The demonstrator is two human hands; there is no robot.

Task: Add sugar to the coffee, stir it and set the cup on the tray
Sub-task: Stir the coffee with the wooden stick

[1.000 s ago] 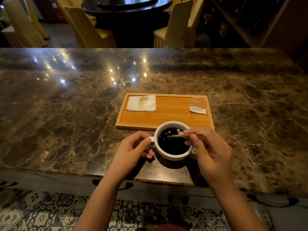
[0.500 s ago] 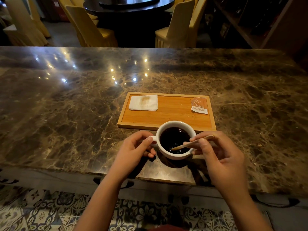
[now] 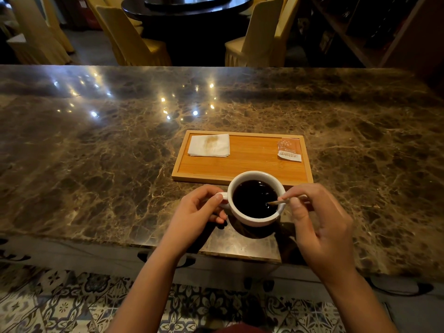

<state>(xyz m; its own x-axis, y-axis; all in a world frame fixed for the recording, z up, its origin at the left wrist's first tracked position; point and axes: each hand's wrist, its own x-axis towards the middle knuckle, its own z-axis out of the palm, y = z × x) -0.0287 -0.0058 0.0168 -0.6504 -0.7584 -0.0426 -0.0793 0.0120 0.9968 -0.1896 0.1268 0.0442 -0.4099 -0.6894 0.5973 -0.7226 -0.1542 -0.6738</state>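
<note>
Swung rightward, stirrer (image 3: 276, 202) dips in cup's (image 3: 255, 219) coffee (image 3: 252, 198).

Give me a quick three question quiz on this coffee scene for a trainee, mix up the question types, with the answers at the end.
1. True or false: the cup already stands on the tray.
2. What lies at the tray's far left? A) the sugar packet B) the napkin C) a spoon
3. Fill in: the right hand holds the ___ in the coffee, while the left hand steadies the handle.

Key: 1 false, it stands on the marble counter just in front of the tray. 2 B. 3 stir stick.
</note>
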